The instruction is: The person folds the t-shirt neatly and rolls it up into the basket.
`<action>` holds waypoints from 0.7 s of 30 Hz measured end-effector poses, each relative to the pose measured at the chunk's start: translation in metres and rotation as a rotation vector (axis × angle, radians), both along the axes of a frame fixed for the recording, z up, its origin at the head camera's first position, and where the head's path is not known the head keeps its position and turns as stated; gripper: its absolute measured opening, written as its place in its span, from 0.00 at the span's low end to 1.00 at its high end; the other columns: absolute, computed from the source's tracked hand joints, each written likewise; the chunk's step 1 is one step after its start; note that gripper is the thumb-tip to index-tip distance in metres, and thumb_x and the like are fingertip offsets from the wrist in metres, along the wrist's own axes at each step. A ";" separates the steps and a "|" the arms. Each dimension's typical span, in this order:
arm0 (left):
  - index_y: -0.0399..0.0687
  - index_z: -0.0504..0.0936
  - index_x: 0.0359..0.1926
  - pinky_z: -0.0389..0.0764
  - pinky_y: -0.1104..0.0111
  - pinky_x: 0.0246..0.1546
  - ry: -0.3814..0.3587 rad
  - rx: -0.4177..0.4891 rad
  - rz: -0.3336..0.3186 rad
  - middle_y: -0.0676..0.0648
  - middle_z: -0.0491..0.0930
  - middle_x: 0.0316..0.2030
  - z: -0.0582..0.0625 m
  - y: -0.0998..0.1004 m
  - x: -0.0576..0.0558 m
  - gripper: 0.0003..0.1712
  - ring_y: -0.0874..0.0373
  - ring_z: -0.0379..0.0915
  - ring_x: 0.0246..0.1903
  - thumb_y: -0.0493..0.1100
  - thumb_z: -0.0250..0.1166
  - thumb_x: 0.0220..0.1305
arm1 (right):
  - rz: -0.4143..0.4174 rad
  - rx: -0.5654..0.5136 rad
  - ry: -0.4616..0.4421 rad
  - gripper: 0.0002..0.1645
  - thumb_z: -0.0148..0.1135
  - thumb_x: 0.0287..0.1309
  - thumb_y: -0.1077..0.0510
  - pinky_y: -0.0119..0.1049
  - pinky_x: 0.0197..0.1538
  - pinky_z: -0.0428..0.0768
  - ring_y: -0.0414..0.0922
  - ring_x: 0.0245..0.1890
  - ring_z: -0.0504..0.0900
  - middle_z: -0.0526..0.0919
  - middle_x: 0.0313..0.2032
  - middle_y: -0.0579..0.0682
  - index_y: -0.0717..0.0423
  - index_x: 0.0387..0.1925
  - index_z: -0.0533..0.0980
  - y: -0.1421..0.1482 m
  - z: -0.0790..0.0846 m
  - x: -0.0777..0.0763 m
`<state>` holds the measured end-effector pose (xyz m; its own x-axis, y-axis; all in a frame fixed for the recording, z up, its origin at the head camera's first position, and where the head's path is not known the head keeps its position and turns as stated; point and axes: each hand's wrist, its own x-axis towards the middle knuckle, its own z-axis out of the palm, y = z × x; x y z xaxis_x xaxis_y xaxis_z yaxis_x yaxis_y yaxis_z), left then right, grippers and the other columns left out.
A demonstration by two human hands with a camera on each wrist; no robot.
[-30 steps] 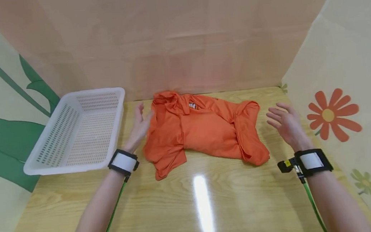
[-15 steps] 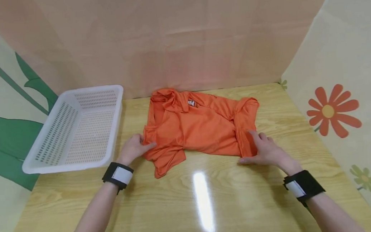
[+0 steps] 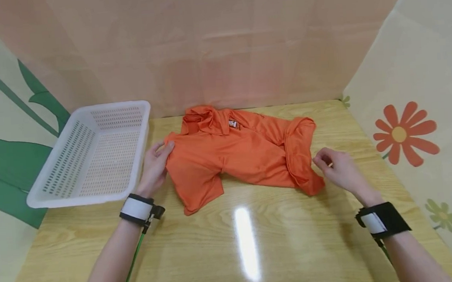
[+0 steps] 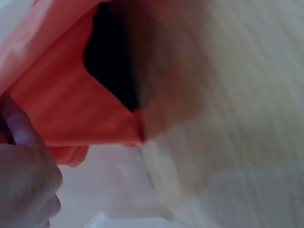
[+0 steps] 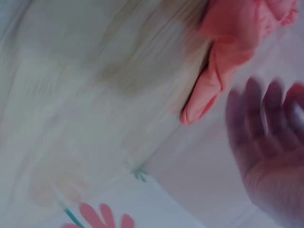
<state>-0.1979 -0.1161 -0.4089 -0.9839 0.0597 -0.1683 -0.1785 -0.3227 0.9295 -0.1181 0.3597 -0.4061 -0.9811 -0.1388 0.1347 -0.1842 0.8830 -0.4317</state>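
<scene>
A crumpled orange shirt (image 3: 247, 157) lies across the table near the back, a small printed label (image 3: 233, 124) showing at its upper middle. My left hand (image 3: 154, 165) pinches its left edge between thumb and fingers; in the left wrist view that part of the cloth (image 4: 71, 104) is raised off the wood, with a dark opening under it. At the shirt's bunched right end, my right hand (image 3: 340, 170) has curled fingers, thumb and index meeting at the cloth edge. A bit of orange fabric shows by those fingertips in the right wrist view.
A white perforated plastic basket (image 3: 145, 164) stands on the left, close beside my left hand. The wooden table (image 3: 288, 241) meets a pinkish back wall (image 3: 243, 48). On the right rises a side panel printed with flowers (image 3: 398, 134).
Both hands came in from beside the shirt to its two ends. The left hand then lifted and spread the left edge; the right moved up and outward, its fingers curling at the right edge.
</scene>
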 end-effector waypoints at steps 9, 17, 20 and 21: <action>0.33 0.46 0.81 0.74 0.60 0.73 0.026 -0.320 -0.163 0.32 0.64 0.77 -0.010 0.004 -0.002 0.39 0.45 0.70 0.73 0.30 0.53 0.77 | 0.071 0.138 -0.260 0.28 0.73 0.60 0.34 0.32 0.27 0.65 0.40 0.22 0.69 0.72 0.21 0.44 0.53 0.29 0.75 -0.030 -0.010 0.007; 0.26 0.65 0.73 0.79 0.51 0.61 0.118 -0.947 -0.208 0.27 0.78 0.59 -0.034 -0.004 -0.003 0.34 0.36 0.78 0.57 0.45 0.59 0.77 | 0.138 0.127 -0.243 0.18 0.77 0.59 0.56 0.35 0.32 0.65 0.43 0.26 0.68 0.70 0.24 0.47 0.59 0.33 0.73 -0.025 -0.020 -0.004; 0.31 0.70 0.70 0.78 0.54 0.56 0.150 -0.943 -0.162 0.31 0.79 0.54 -0.035 -0.001 -0.002 0.34 0.40 0.78 0.53 0.51 0.64 0.75 | 0.176 0.093 -0.255 0.18 0.74 0.61 0.59 0.33 0.32 0.62 0.40 0.25 0.65 0.65 0.22 0.43 0.55 0.26 0.71 -0.021 -0.018 -0.007; 0.32 0.71 0.69 0.78 0.54 0.55 0.168 -0.948 -0.152 0.31 0.79 0.54 -0.035 0.001 -0.003 0.34 0.40 0.78 0.52 0.52 0.65 0.74 | 0.189 0.067 -0.262 0.18 0.73 0.62 0.59 0.32 0.32 0.61 0.39 0.24 0.64 0.65 0.22 0.43 0.55 0.25 0.71 -0.020 -0.017 -0.008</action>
